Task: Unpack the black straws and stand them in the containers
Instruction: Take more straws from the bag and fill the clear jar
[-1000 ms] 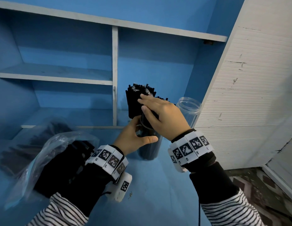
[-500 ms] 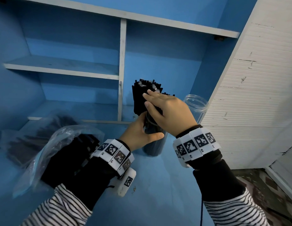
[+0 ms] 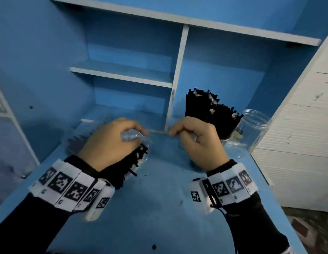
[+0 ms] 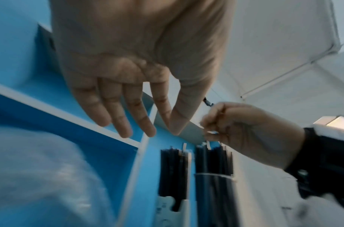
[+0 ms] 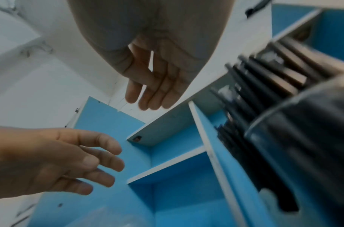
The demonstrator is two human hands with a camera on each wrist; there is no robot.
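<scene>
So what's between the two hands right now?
A thin tan band, pinched taut between the left hand and right hand; the head view shows it.

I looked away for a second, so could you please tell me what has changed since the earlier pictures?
Both hands let go of the jar of black straws and came nearer the body. The left hand and right hand now pinch a thin tan band between them. The jar and the empty jar stayed standing.
</scene>
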